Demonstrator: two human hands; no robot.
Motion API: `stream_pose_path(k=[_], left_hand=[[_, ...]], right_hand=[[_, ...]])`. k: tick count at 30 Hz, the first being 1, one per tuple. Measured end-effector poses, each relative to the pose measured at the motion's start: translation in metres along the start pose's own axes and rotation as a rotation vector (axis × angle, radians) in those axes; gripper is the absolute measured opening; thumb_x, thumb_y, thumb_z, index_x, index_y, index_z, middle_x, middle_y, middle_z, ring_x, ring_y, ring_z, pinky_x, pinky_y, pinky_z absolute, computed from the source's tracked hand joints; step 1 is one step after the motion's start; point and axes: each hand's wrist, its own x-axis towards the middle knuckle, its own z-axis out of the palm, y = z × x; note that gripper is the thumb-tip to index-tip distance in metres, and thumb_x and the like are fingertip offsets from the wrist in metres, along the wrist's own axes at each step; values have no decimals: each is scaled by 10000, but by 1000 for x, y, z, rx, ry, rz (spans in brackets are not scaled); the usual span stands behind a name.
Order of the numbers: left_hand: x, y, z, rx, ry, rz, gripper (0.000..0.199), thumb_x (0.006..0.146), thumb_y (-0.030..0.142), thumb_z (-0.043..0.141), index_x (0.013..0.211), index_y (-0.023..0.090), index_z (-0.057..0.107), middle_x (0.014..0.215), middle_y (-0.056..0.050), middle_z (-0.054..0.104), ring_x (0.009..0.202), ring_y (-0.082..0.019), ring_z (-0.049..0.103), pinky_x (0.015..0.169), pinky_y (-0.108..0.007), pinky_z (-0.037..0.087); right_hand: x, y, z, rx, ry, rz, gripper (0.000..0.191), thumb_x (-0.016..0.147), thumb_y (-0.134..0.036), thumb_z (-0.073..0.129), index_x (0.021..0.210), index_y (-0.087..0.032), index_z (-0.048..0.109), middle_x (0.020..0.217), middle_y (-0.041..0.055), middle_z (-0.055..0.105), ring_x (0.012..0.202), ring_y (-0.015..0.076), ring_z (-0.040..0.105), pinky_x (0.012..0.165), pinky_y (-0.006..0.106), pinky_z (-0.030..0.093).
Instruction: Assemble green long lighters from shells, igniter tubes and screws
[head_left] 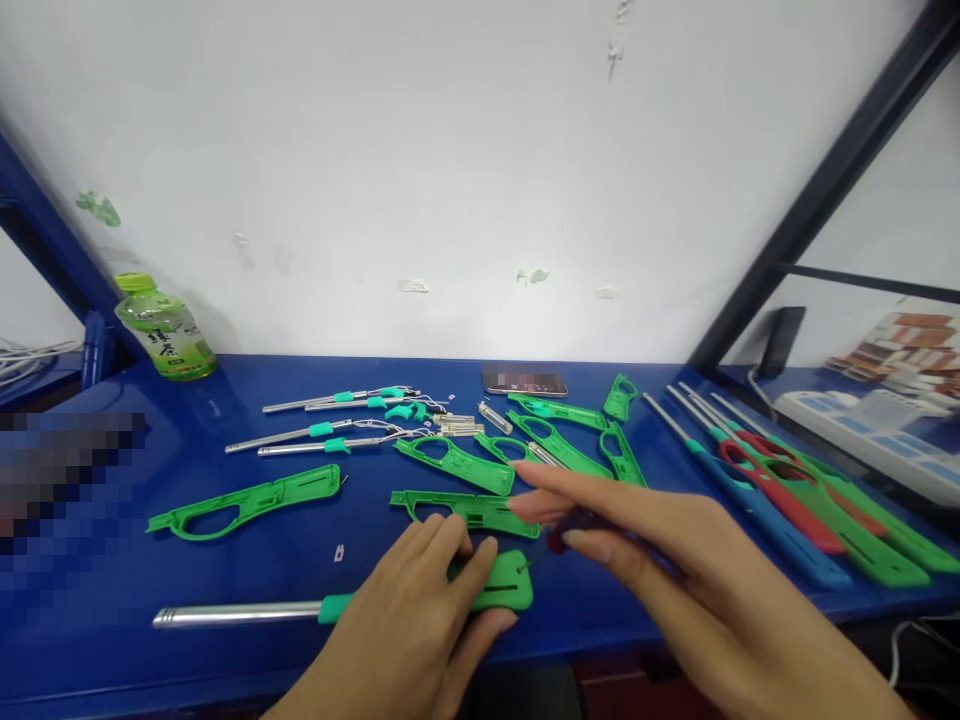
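My left hand is wrapped over a green long-nosed lighter and presses it against the blue table. The lighter's silver barrel points left, and its middle is hidden under my fingers. In my right hand is a screwdriver with a dark red handle, pinched between thumb and fingers. Its thin shaft slants down to the end of the lighter's green handle; most of the screwdriver is hidden. Just beyond my left hand lies an open green handle shell. A tiny pale part rests above the barrel.
Another green shell lies left. Behind are several metal barrels with wires, clear fuel tanks, more shells and a phone. Assembled lighters lie right, near a power strip. A drink bottle stands back left.
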Motion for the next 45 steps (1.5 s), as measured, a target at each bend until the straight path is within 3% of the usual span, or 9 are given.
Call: stream_pose_path(k=[5,8,14,17,23,27,34,40,45], left_hand=[[2,-1,-1,21,8,7,333,1082,324,623,1385,188,601,1119,-116,676,979,-316,681,805,-506,659],[2,-2,-2,16,17,15,315,1079,319,629,1364,187,607,1117,-115,676,973,-315,685,790,-499,660],[0,-4,2,26,99,41,336,1068,302,637,1385,202,588,1082,-93,664,944,-296,679,802,-485,662],[0,-5,4,21,113,40,348,1063,314,651,1390,214,588,1093,-92,666,951,-296,677,807,-477,658],[1,-2,2,2,62,17,328,1064,306,651,1372,202,599,1095,-98,668,960,-310,672,798,-488,648],[1,-1,0,-7,24,-7,322,1082,317,623,1378,190,604,1133,-109,655,1000,-320,661,848,-535,649],[2,0,-3,-32,22,1,308,1088,317,610,1355,166,619,1108,-111,630,976,-319,641,830,-554,644],[1,0,-3,-29,17,10,295,1106,324,569,1352,174,631,1104,-105,632,977,-316,636,839,-560,637],[1,-2,-3,-20,56,24,281,1105,315,565,1347,191,637,1094,-97,641,963,-304,640,826,-520,639]], right_hand=[[16,-4,8,44,137,141,65,912,-245,879,940,-285,835,832,-81,856,717,140,822,689,149,640],[19,-5,15,25,189,99,189,925,-208,866,1095,-286,838,893,-76,862,741,122,811,713,141,635],[8,6,12,47,80,42,380,1073,-204,640,1415,-326,752,1415,5,787,1339,221,730,1138,359,601],[8,9,9,173,22,29,461,1084,-152,549,1458,-355,729,1319,-4,829,1186,206,804,1021,353,671],[21,2,19,89,221,37,77,959,-197,813,980,-264,844,880,-22,858,757,178,808,730,261,649],[21,0,23,21,225,24,31,970,-229,827,980,-258,822,852,-20,791,752,156,746,700,249,593],[12,-1,13,172,22,-21,450,1119,-144,533,1505,-327,674,1267,-1,816,1161,152,764,999,263,603],[16,-2,16,161,106,20,118,1020,-196,772,1070,-290,822,971,-29,809,876,144,754,763,240,587],[16,-5,17,71,205,5,118,927,-192,885,995,-259,816,878,-32,762,786,133,716,714,245,557]])
